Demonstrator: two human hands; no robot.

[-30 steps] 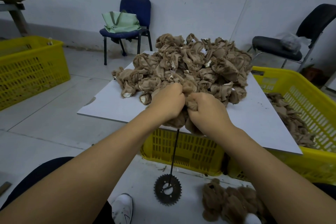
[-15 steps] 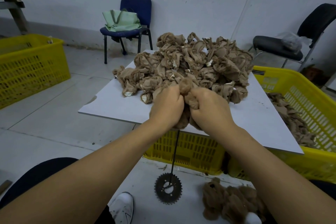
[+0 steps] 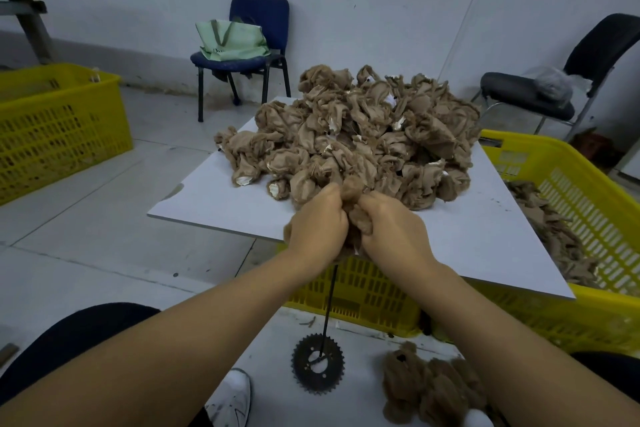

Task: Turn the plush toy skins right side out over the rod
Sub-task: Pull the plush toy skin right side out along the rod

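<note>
My left hand (image 3: 317,224) and my right hand (image 3: 389,229) are both closed around one brown plush toy skin (image 3: 354,191) held over the top of a thin black rod (image 3: 329,305). A furry nub of the skin pokes up between my thumbs. The rod stands upright on a black toothed gear base (image 3: 318,362) on the floor; its upper end is hidden inside the skin. Behind my hands a big pile of inside-out skins (image 3: 363,135) lies on a white board (image 3: 221,198).
Fluffy brown plush skins (image 3: 429,388) lie on the floor at lower right. Yellow crates (image 3: 571,211) under and right of the board hold more skins; another crate (image 3: 59,128) stands far left. A blue chair with a green bag (image 3: 239,42) and a black chair (image 3: 540,97) stand by the wall.
Both hands have pulled down the rod a little, and a furry tip of the skin has come up between my thumbs.
</note>
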